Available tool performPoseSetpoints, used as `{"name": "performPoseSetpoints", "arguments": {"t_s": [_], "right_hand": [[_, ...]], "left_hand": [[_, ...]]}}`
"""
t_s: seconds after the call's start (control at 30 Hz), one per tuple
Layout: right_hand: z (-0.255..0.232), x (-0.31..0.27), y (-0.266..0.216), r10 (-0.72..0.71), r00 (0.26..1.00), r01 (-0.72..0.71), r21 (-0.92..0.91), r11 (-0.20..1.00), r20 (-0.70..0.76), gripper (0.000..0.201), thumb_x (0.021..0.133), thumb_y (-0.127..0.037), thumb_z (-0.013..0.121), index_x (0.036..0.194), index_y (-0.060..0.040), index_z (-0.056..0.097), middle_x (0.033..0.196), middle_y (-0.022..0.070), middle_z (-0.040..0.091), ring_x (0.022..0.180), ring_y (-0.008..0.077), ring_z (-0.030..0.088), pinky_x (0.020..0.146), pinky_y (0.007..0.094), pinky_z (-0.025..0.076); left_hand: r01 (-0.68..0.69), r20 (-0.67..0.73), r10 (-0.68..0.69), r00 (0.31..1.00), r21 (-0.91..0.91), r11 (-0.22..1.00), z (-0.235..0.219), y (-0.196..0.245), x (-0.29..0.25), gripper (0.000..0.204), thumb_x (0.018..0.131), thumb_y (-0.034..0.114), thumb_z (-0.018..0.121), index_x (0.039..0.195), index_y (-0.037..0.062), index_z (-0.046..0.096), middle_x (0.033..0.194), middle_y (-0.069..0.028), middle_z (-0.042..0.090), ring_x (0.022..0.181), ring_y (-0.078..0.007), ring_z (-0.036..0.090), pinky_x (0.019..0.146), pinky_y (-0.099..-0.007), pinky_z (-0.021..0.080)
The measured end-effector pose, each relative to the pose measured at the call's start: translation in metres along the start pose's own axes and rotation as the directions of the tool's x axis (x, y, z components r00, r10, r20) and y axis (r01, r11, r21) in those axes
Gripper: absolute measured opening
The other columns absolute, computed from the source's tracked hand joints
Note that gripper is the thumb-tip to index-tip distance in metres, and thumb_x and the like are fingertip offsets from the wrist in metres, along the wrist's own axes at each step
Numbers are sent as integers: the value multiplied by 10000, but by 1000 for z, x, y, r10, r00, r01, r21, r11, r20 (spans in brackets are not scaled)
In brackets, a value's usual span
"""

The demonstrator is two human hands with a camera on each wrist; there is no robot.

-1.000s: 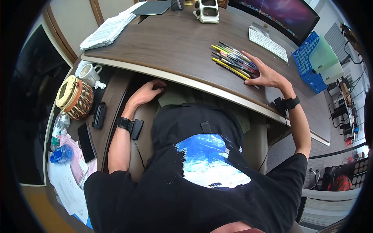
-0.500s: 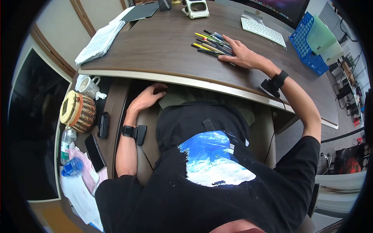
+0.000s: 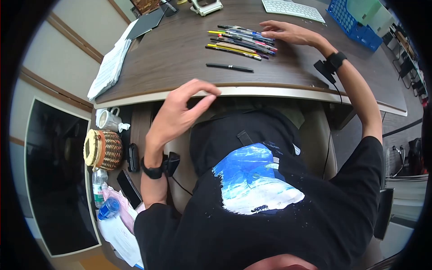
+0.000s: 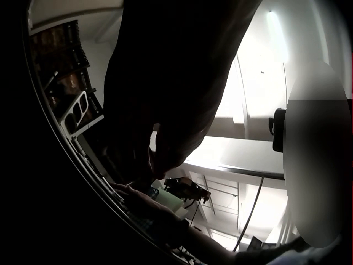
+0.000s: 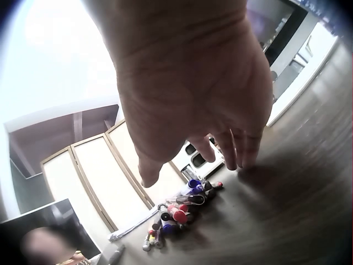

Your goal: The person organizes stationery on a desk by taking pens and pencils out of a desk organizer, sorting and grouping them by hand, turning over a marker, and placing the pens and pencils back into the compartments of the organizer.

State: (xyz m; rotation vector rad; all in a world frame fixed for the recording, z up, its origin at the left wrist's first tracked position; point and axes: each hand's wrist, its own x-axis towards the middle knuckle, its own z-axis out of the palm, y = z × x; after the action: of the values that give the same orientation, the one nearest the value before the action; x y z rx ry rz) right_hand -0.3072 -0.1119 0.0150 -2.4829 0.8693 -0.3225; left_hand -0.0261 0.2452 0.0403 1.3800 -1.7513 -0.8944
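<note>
A bundle of pens and pencils (image 3: 243, 41) lies on the desk, mostly side by side, yellow, black, red and blue among them. One black pen (image 3: 229, 67) lies apart, between the bundle and the desk's front edge. My right hand (image 3: 290, 33) is at the bundle's right end with fingers extended, its thumb close by the pens. In the right wrist view, pen ends (image 5: 176, 212) show beyond the palm. My left hand (image 3: 180, 110) is raised by the front edge, thumb and fingers bent loosely with a gap between, holding nothing. The left wrist view shows it dark.
A keyboard (image 3: 294, 10) and blue basket (image 3: 355, 29) stand at the back right. A paper stack (image 3: 108, 69) lies at the desk's left. Beside me are a woven basket (image 3: 105, 148), a mug (image 3: 109, 120), a phone (image 3: 129, 189) and a bottle (image 3: 99, 186).
My left hand has risen from below the desk edge toward the front. My right hand has loosened from the bundle and moved to its far right end. The black pen now lies apart.
</note>
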Motion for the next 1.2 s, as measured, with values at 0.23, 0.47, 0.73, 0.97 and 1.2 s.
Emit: {"name": "performPoseSetpoints", "arguments": {"t_s": [0.23,0.47,0.73,0.97,1.2], "right_hand": [[13,18,-30,-65,998,65,-115,991,0,819,1022,-732,590,1479,-57,665,1431,243,632,1346,361,618,1149,450,499],[17,-1,-69,-57,993,57,6,998,100,754,1048,-627,637,1423,26,675,1350,255,673,1237,360,662,1071,426,523],[27,-17,-74,-114,993,114,23,993,14,908,1016,-703,623,1493,68,574,1272,321,675,1234,437,660,1061,497,518],[-9,-67,-104,-269,954,279,67,958,-129,571,1023,-466,740,1352,-9,643,1130,186,706,1054,284,699,944,402,566],[-62,-169,-182,-631,631,774,316,549,-451,197,887,-58,791,875,-10,600,813,65,622,711,158,581,640,320,443]], "left_hand": [[-75,1,91,996,564,822,7,-26,64,366,1079,300,670,1369,77,664,1467,-139,577,1457,-329,489,1187,-443,441],[-16,-14,29,999,573,819,-29,-56,111,475,1058,381,678,1384,44,603,1446,-173,579,1401,-372,513,1180,-448,433],[23,8,-38,999,658,753,-54,-74,152,374,1048,271,623,1321,19,579,1370,-205,581,1339,-372,542,1166,-432,438],[111,-72,-87,994,478,872,-103,-100,176,239,1012,148,628,1207,35,708,1214,-119,711,1199,-260,653,1088,-367,495],[176,-285,-185,940,-58,983,-133,-166,193,266,1059,112,624,1297,55,726,1271,-52,729,1224,-162,645,1125,-318,455]]}}
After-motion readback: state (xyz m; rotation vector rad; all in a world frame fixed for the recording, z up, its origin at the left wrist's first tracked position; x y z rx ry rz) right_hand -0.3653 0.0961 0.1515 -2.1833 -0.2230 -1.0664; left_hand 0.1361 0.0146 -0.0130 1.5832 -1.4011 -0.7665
